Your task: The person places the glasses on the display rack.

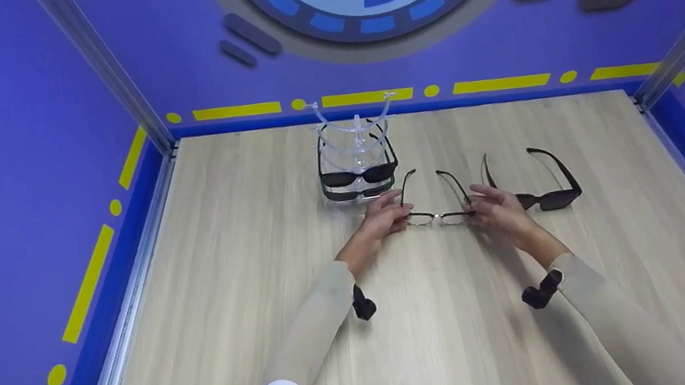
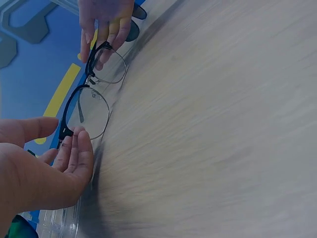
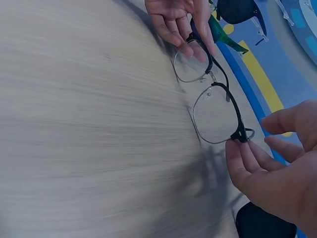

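A pair of clear-lens glasses with black brows has its lenses toward the person and both temples extending back. My left hand holds its left end, with fingertips at the black corner. At the opposite end my right hand holds the other corner; its thumb looks apart from the rim in the right wrist view. Fingers of each hand show through or beside the lenses. Dark sunglasses lie just beyond my right hand, partly hidden by it.
Behind my left hand stands a clear display stand bearing two dark pairs, the upper sunglasses and the lower sunglasses. The wooden tabletop meets a blue-purple back wall and side walls with metal posts.
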The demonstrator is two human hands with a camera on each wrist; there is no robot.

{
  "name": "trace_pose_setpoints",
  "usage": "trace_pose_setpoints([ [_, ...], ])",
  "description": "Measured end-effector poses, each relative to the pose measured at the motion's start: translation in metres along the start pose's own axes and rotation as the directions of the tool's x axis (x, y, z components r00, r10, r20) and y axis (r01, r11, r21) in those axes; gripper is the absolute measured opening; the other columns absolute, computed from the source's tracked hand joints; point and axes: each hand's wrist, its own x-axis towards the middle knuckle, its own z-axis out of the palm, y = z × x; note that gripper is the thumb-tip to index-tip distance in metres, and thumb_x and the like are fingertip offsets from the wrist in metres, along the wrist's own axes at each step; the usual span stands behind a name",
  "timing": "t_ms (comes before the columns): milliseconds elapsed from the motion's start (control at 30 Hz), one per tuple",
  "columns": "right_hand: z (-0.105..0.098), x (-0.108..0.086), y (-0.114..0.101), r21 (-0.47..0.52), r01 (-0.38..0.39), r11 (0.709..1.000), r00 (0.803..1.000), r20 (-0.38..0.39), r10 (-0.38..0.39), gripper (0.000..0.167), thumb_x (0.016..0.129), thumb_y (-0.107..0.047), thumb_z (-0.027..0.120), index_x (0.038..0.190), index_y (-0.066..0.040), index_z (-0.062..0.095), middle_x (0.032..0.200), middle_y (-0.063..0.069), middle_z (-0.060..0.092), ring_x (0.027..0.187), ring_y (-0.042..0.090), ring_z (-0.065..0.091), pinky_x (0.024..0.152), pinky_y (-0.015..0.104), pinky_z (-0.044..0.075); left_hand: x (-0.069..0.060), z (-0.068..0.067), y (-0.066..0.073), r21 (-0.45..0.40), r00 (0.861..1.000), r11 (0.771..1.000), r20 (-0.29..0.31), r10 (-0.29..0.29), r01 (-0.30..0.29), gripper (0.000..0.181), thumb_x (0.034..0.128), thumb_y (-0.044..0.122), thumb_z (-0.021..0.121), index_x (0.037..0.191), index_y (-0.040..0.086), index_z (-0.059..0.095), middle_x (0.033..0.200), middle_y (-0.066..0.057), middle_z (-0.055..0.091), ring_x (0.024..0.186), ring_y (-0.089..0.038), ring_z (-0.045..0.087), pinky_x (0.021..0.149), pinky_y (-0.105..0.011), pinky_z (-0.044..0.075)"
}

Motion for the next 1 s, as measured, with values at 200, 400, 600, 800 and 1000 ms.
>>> trace_pose_setpoints([
  [200, 0.0, -0.003, 0.003, -0.029, 0.002, 1.0, 1.0, 0.026, -0.001, 0.064, 0.103, -0.001, 0.054, 0.157, 0.01, 0.022, 0.111, -0.007, 0.069, 0.102, 0.005, 0.068, 0.09, 0.028, 0.059, -0.003, 0.0, -0.002, 0.011, 1.0, 1.0, 0.005, 0.007, -0.007, 0.056, 0.0933, -0.006, 0.06, 0.148, 0.003, 0.049, 0.101, -0.004, 0.074, 0.07, -0.004, 0.062, 0.068, -0.02, 0.054],
  [400, -0.002, -0.005, 0.005, -0.056, -0.012, 0.998, 1.0, 0.013, 0.013, 0.06, 0.101, 0.002, 0.056, 0.155, 0.008, 0.029, 0.119, 0.001, 0.066, 0.101, 0.007, 0.069, 0.089, 0.031, 0.06, -0.004, -0.001, -0.003, 0.001, 1.0, 1.0, 0.006, 0.011, -0.011, 0.057, 0.0922, -0.009, 0.059, 0.147, 0.001, 0.048, 0.094, -0.001, 0.072, 0.069, -0.004, 0.061, 0.068, -0.021, 0.053],
  [600, -0.002, -0.008, 0.005, -0.095, -0.018, 0.995, 1.0, 0.019, 0.019, 0.061, 0.1, 0.002, 0.057, 0.154, 0.009, 0.03, 0.118, 0.001, 0.066, 0.097, 0.005, 0.069, 0.085, 0.027, 0.06, -0.007, -0.003, -0.003, 0.008, 1.0, 1.0, -0.005, 0.019, -0.019, 0.059, 0.0896, -0.011, 0.061, 0.147, 0.002, 0.05, 0.094, -0.002, 0.073, 0.068, -0.005, 0.062, 0.071, -0.023, 0.057],
  [800, -0.005, -0.014, 0.002, -0.063, -0.042, 0.997, 0.999, 0.009, 0.042, 0.065, 0.098, 0.004, 0.058, 0.155, 0.01, 0.026, 0.103, -0.006, 0.069, 0.089, 0.005, 0.07, 0.079, 0.025, 0.06, -0.013, -0.004, 0.0, 0.038, 1.0, 0.999, 0.012, 0.006, -0.007, 0.062, 0.0881, -0.013, 0.063, 0.147, 0.004, 0.052, 0.111, -0.017, 0.075, 0.071, -0.007, 0.063, 0.077, -0.028, 0.06],
  [1000, -0.007, -0.021, -0.001, -0.011, -0.072, 0.997, 0.997, 0.011, 0.072, 0.068, 0.098, 0.003, 0.061, 0.155, 0.009, 0.024, 0.101, -0.007, 0.068, 0.087, 0.004, 0.07, 0.081, 0.024, 0.06, -0.022, -0.005, 0.001, 0.055, 1.0, 0.999, 0.022, -0.005, 0.004, 0.058, 0.0893, -0.012, 0.062, 0.145, 0.006, 0.055, 0.098, -0.007, 0.075, 0.071, -0.006, 0.065, 0.079, -0.031, 0.061],
])
